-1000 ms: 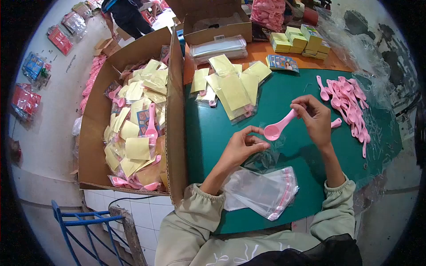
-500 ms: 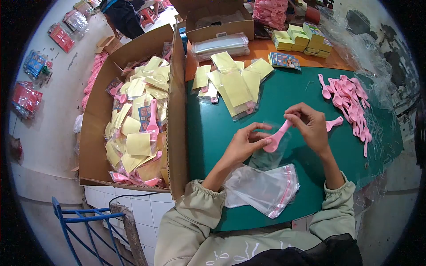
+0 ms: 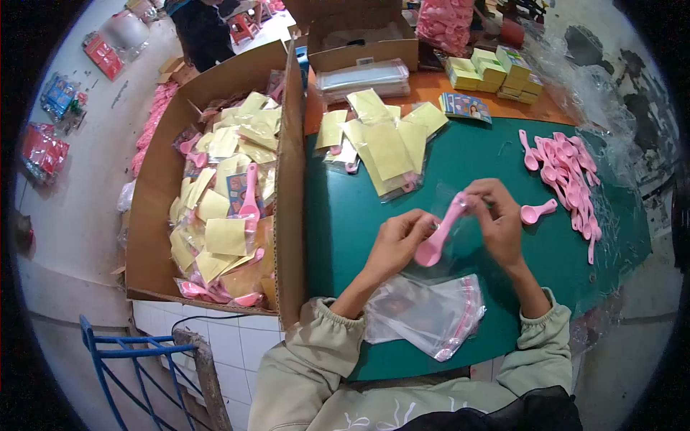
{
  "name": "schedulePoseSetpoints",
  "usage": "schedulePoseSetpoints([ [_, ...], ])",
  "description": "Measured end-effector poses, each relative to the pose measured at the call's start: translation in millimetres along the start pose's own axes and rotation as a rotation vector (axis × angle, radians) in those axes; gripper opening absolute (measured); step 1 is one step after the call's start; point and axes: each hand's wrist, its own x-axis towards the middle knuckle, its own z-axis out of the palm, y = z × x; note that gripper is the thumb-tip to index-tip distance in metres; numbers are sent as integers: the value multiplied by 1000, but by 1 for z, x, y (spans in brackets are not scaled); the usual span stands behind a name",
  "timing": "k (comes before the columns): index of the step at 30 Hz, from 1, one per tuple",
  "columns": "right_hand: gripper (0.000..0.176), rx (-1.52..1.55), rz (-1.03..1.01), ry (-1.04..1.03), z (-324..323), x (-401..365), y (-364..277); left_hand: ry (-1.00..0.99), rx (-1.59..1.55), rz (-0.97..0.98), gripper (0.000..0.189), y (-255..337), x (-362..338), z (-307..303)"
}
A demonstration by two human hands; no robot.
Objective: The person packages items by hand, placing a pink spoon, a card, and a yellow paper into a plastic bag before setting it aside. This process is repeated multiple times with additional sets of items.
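A pink plastic spoon point(image 3: 444, 233) slants between my hands, its bowl low on the left. My right hand point(image 3: 497, 221) pinches the end of its handle. My left hand point(image 3: 395, 243) is closed at the edge of a clear plastic bag point(image 3: 454, 248) that surrounds the spoon, as far as the see-through film shows. Below my hands lies a fanned stack of clear bags point(image 3: 431, 316) on the green table point(image 3: 345, 237). Just right of my right hand rests a single pink spoon point(image 3: 539, 211). Farther right is a pile of pink spoons point(image 3: 568, 176).
A large cardboard box point(image 3: 291, 215) on the left holds many packed spoons with yellow cards. More filled packets point(image 3: 388, 147) lie ahead. Behind them are a bundle of clear bags point(image 3: 363, 77), printed cards point(image 3: 466, 108) and stacked yellow card blocks point(image 3: 496, 70). A blue metal frame point(image 3: 144, 352) stands lower left.
The spoon has tipped steeper, its bowl lower and further left, with the bag now around it. My left hand has moved off the bowl to the bag's edge; my right hand has lowered slightly.
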Motion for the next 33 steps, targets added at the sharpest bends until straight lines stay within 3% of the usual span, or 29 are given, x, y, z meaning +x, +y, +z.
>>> schedulePoseSetpoints([
  [4, 39, -367, -229, -371, 3, 5, -15, 128, -270, 139, 29, 4, 6, 5],
  [7, 25, -276, -245, -582, -4, 29, -11, 163, -341, 145, 29, 12, 1, 2],
  [8, 25, -160, -151, -651, -14, 45, -1, 173, -371, 133, 29, 18, -1, 1],
  [10, 24, -129, -120, -474, -34, 95, 32, 180, -412, 114, 29, 19, -3, 0],
  [11, 27, -377, -21, -282, -47, 121, 43, 175, -418, 110, 29, 19, -3, -2],
  [13, 32, -596, -25, 142, -81, 175, 118, 153, -455, 108, 30, 19, -2, -3],
  [15, 31, -928, 253, 267, -108, 205, 148, 114, -508, 105, 31, 17, -1, -4],
  [18, 37, -872, 324, 180, -119, 209, 165, 101, -452, 85, 29, 18, 1, -3],
  [21, 27, -789, 194, 421, -115, 209, 182, 119, -442, 146, 26, 11, 5, -1],
  [24, 28, -889, 121, 455, -115, 206, 201, 78, -462, 123, 23, 11, 5, -3],
  [26, 33, -778, 180, 435, -127, 212, 222, 88, -465, 119, 23, 8, 6, -1],
  [30, 34, -747, 224, 360, -125, 201, 182, 116, -461, 128, 22, 6, 5, -2],
  [33, 31, -779, 64, 348, -106, 178, 130, 119, -466, 75, 23, 16, 0, -4],
])
